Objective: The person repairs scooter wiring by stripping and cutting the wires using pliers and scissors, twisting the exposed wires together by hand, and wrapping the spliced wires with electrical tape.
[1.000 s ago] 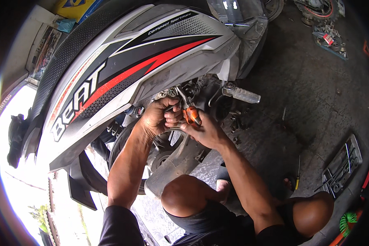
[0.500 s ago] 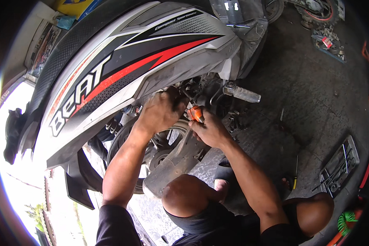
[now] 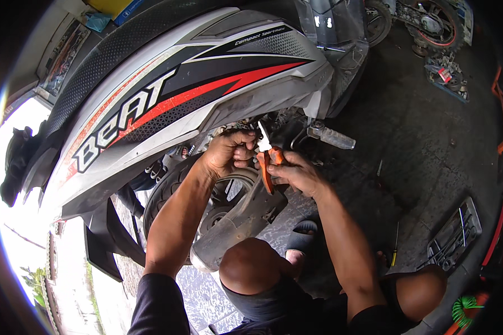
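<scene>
I hold pliers [image 3: 266, 167] with orange handles in my right hand [image 3: 299, 174], their metal jaws pointing up toward the machinery [image 3: 282, 120] under the white, black and red side panel [image 3: 218, 84] of a scooter. Beside the jaws, my left hand [image 3: 229, 151] has its fingers curled around something small I cannot make out, just below the panel's lower edge. Under both hands are the scooter's wheel [image 3: 224, 187] and a dusty metal exhaust part [image 3: 218, 240].
A footpeg [image 3: 332, 138] juts right of my hands. My bent knees are below. On the right floor lie a tool tray [image 3: 452, 237], a yellow-handled screwdriver [image 3: 394, 251] and a green coiled hose [image 3: 467, 310]. Loose parts [image 3: 444, 81] and another motorbike's wheel [image 3: 436, 25] are at the upper right.
My left hand dipped toward the machinery, then turned back with its fingers showing again. The pliers now stand more upright, both handles visible, and my right hand sits slightly farther right.
</scene>
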The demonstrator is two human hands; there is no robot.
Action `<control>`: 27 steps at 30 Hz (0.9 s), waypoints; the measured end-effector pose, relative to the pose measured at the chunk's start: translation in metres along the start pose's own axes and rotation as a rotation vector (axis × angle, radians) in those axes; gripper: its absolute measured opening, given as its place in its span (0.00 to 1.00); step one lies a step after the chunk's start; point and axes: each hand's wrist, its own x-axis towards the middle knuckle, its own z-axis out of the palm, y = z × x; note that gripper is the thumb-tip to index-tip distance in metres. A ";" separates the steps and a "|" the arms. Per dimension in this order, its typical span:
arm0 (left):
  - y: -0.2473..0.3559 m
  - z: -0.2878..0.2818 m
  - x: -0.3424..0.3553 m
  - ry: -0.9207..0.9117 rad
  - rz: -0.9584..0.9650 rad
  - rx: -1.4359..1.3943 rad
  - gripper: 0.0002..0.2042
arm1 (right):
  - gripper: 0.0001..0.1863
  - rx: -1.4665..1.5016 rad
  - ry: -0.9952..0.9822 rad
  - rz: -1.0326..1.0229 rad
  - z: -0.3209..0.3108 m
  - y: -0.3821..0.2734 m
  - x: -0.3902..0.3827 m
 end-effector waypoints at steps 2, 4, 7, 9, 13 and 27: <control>-0.004 0.000 -0.001 -0.038 -0.010 -0.062 0.10 | 0.22 -0.059 0.018 0.004 0.000 0.000 0.001; -0.006 0.001 -0.002 -0.013 -0.002 -0.034 0.10 | 0.23 -0.085 0.027 -0.004 -0.001 -0.001 0.002; -0.006 0.003 -0.004 0.039 0.013 0.022 0.10 | 0.22 -0.202 0.033 -0.085 -0.001 -0.001 0.002; -0.007 0.003 -0.005 0.062 0.028 0.032 0.10 | 0.22 -0.248 0.028 -0.128 0.003 0.001 0.002; -0.014 0.005 -0.002 0.023 0.070 -0.082 0.11 | 0.16 -0.145 0.062 -0.165 0.020 0.009 0.004; -0.010 0.042 -0.022 0.639 0.926 2.013 0.16 | 0.22 -0.038 0.126 -0.043 0.013 0.006 -0.007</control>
